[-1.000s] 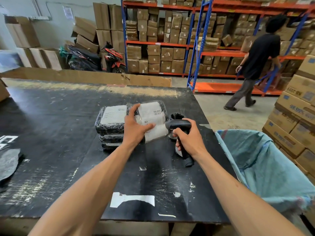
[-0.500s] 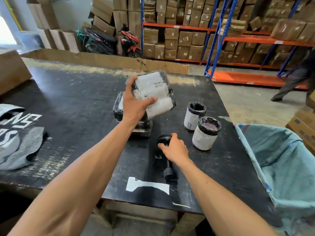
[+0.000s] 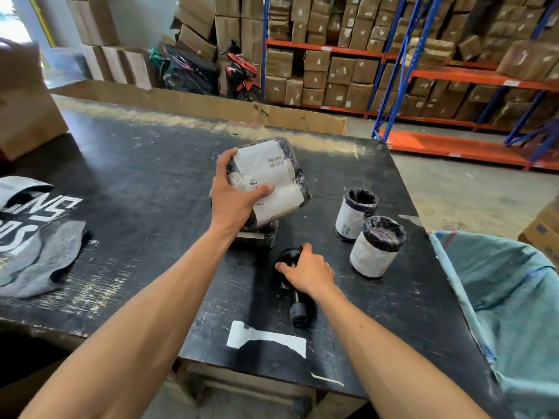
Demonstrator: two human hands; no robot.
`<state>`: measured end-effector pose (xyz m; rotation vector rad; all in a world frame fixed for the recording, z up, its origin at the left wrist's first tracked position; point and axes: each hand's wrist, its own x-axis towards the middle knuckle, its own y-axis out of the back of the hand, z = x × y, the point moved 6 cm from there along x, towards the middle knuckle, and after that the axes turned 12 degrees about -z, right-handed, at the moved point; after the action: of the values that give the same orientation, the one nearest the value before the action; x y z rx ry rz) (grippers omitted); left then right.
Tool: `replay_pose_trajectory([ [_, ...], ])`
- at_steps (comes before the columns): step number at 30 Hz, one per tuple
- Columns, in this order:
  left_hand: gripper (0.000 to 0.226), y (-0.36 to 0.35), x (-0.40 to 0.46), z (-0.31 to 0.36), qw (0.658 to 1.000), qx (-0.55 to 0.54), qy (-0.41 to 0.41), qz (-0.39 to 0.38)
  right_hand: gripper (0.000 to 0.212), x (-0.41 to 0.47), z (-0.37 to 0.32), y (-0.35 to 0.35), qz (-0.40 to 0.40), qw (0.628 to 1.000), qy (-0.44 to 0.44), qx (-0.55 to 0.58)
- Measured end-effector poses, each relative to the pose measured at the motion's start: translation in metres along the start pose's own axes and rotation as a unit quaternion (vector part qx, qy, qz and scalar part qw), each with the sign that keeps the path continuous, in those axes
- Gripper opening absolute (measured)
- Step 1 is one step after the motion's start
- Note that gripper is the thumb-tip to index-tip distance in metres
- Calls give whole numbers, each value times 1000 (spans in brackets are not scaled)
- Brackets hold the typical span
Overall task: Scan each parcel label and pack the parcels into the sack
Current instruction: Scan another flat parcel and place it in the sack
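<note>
The left hand (image 3: 234, 204) gripped a black plastic-wrapped parcel with a white label (image 3: 269, 179), raised and tilted above more wrapped parcels (image 3: 260, 235) mid-table. The right hand (image 3: 310, 272) closed over a black handheld scanner (image 3: 292, 282) lying on the black table (image 3: 136, 176). The teal woven sack (image 3: 511, 303) hung open at the table's right edge.

Black table (image 3: 145, 164), black-wrapped parcel (image 3: 272, 179) with white label, teal sack (image 3: 514, 303), orange-and-blue shelving (image 3: 402, 74)
</note>
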<state>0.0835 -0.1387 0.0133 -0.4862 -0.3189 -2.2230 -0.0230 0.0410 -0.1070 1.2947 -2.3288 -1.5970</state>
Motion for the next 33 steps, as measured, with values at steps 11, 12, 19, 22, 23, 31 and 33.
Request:
replay_pose_trajectory([
  [11,89,-98,20,12,993,-69,11,-96,83,-43,55,157,198,912,183,309],
  [12,90,-113,21,14,991,-80,17,-110,84,-46,64,171,203,907,183,321],
  [19,92,-247,7,33,954,-110,24,-278,84,-62,138,243,213,901,232,299],
  [22,99,-313,-5,33,934,-129,44,-329,81,-65,197,262,242,896,222,297],
  [23,104,-336,-9,33,925,-135,51,-352,81,-65,219,267,243,896,217,302],
  [31,90,-489,-45,-1,919,-19,152,-363,80,-51,399,302,247,899,144,330],
  [33,85,-507,-52,-24,924,42,169,-341,81,-41,434,301,239,903,123,334],
])
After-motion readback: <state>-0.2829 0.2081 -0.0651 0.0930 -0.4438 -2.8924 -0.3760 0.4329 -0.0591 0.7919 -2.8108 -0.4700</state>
